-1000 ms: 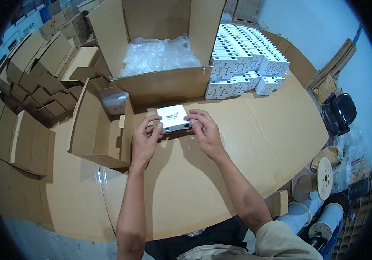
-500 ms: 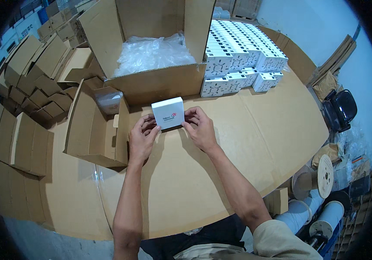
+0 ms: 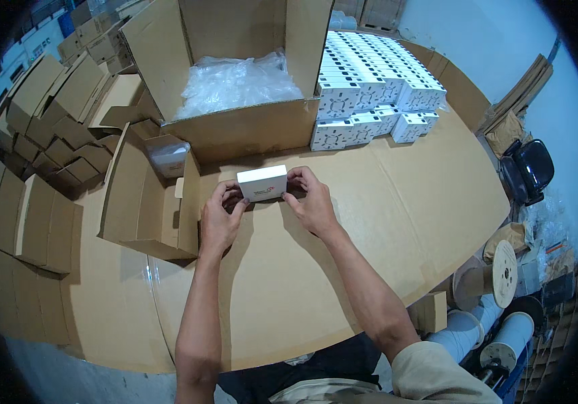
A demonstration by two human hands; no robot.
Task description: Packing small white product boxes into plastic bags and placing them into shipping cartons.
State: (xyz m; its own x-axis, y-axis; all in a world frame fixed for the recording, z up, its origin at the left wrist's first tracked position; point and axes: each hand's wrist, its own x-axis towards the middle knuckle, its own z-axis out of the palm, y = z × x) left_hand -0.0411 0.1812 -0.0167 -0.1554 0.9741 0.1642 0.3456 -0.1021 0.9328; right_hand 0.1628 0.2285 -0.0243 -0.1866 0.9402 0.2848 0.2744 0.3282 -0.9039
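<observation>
Between my two hands is a small flat white box [image 3: 263, 184] with a little red and dark print on its front. My left hand [image 3: 221, 212] grips its left side, and my right hand [image 3: 312, 202] grips the right side, thumbs toward me. The box is tilted so its narrow top side shows as well as the printed face. Just left of my left hand stands an open brown carton [image 3: 147, 202] with a clear plastic bag [image 3: 170, 159] inside at its far end.
Behind my hands stands a large open carton [image 3: 248, 131] holding clear plastic bags [image 3: 240, 84]. Stacked white boxes [image 3: 376, 81] with black print fill the back right of the cardboard-covered table [image 3: 397, 222]. Folded cartons [image 3: 53, 114] pile up on the left. Spools [image 3: 504, 276] stand below the right edge.
The white box has tipped, so its printed face looks foreshortened and more of its top side shows. Both hands keep their grip in nearly the same place.
</observation>
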